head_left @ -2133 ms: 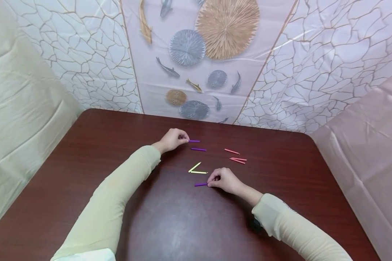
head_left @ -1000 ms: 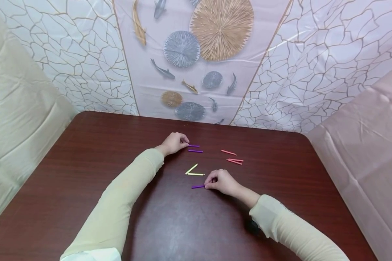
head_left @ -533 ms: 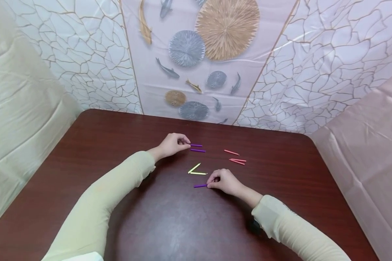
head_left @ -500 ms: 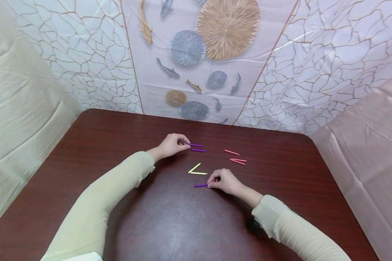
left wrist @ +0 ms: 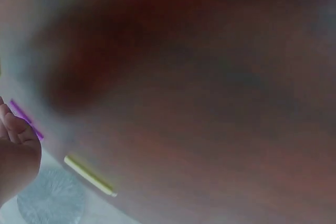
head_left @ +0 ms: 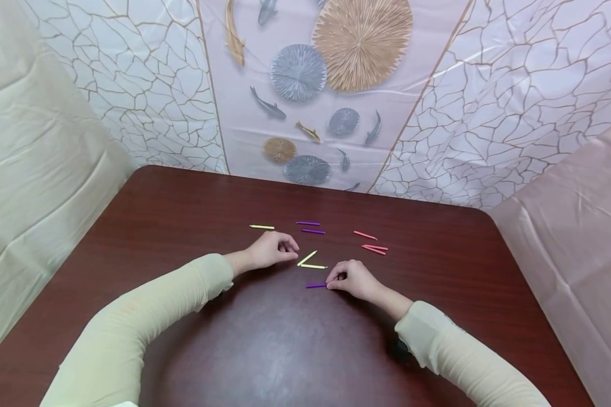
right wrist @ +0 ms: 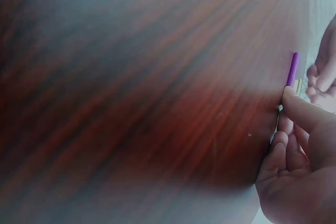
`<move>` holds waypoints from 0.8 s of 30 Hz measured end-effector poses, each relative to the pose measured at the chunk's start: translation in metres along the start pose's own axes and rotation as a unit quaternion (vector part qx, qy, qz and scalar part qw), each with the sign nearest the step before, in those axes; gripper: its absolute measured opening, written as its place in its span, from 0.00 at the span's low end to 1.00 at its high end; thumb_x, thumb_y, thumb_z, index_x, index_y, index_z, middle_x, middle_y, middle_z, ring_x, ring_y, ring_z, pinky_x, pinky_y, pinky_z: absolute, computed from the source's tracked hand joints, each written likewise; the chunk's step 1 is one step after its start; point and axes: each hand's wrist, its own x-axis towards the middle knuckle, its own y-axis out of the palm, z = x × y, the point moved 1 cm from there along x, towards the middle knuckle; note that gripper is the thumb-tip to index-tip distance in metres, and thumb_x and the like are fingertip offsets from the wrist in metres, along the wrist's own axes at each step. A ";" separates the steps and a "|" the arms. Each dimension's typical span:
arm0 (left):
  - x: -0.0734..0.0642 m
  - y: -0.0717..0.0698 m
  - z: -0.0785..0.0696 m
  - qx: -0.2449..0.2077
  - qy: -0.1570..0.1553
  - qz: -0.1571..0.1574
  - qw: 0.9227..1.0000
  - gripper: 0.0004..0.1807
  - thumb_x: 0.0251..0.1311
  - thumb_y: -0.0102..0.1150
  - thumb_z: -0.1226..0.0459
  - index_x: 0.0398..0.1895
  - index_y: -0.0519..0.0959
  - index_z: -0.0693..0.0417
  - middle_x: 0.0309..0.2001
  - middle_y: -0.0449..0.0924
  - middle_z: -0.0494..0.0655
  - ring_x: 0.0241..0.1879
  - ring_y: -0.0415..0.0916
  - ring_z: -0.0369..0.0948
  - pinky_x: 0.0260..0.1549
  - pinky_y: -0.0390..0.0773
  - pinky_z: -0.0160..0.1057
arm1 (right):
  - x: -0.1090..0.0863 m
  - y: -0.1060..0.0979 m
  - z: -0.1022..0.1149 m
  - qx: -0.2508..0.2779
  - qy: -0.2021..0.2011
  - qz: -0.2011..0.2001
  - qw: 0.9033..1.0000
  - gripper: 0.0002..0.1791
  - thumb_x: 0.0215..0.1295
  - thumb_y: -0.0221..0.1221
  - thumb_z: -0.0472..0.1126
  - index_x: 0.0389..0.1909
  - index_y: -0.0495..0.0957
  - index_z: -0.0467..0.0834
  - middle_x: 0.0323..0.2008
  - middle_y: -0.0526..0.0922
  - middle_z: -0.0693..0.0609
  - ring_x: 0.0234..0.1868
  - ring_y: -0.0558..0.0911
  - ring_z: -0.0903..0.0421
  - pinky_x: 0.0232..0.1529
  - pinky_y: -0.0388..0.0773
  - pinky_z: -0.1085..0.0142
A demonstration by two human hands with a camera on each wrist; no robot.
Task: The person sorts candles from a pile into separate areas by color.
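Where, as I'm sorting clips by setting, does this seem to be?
Probably a curtained-off indoor workspace, perhaps set up for filming: a dark brown table, plain cloth drapes at both sides, and a fish-patterned backdrop behind it.

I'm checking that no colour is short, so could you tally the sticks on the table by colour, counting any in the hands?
Yellow sticks: 3
Purple sticks: 3, one of them pinched by the right hand
Red sticks: 3
Total: 9
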 end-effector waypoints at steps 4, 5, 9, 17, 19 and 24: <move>-0.004 0.006 0.001 0.000 0.002 -0.008 1.000 0.10 0.51 0.66 0.65 0.35 0.81 0.61 0.29 0.82 0.49 0.26 0.72 0.31 0.31 0.73 0.27 | 0.000 -0.001 0.001 0.003 0.003 -0.001 1.000 0.03 0.50 0.68 0.37 0.23 0.84 0.42 0.24 0.83 0.53 0.26 0.71 0.69 0.31 0.69 0.74; -0.005 0.008 0.001 -0.003 0.002 -0.010 1.000 0.10 0.51 0.66 0.65 0.36 0.81 0.61 0.30 0.83 0.50 0.26 0.72 0.31 0.31 0.73 0.27 | 0.001 -0.001 0.001 0.003 0.004 0.000 1.000 0.03 0.50 0.68 0.37 0.23 0.84 0.42 0.24 0.83 0.53 0.26 0.71 0.69 0.30 0.69 0.74; -0.005 0.014 0.000 0.000 0.010 -0.010 1.000 0.12 0.49 0.67 0.65 0.38 0.81 0.61 0.32 0.83 0.50 0.27 0.73 0.32 0.33 0.73 0.27 | 0.000 0.000 0.001 0.002 0.008 0.001 1.000 0.03 0.50 0.68 0.37 0.23 0.84 0.42 0.24 0.83 0.54 0.26 0.71 0.69 0.30 0.69 0.74; -0.002 0.021 0.000 0.028 0.000 -0.004 1.000 0.11 0.50 0.67 0.65 0.37 0.82 0.58 0.33 0.82 0.48 0.29 0.73 0.33 0.33 0.73 0.27 | 0.001 0.000 0.001 0.002 0.008 0.002 1.000 0.03 0.51 0.67 0.37 0.23 0.84 0.42 0.24 0.83 0.54 0.25 0.71 0.69 0.30 0.69 0.74; -0.002 0.020 0.001 0.031 0.000 -0.002 1.000 0.10 0.51 0.66 0.66 0.37 0.82 0.59 0.32 0.82 0.48 0.30 0.74 0.33 0.34 0.73 0.27 | 0.001 0.000 0.001 0.001 0.009 0.002 1.000 0.02 0.50 0.67 0.37 0.23 0.84 0.43 0.24 0.83 0.54 0.25 0.70 0.69 0.29 0.69 0.74; -0.001 0.018 0.000 0.037 0.000 0.000 0.999 0.07 0.52 0.61 0.71 0.35 0.82 0.59 0.29 0.81 0.47 0.29 0.73 0.32 0.32 0.73 0.26 | 0.001 0.000 0.000 0.001 0.010 0.004 1.000 0.02 0.50 0.67 0.37 0.23 0.84 0.43 0.23 0.83 0.54 0.25 0.70 0.69 0.29 0.69 0.74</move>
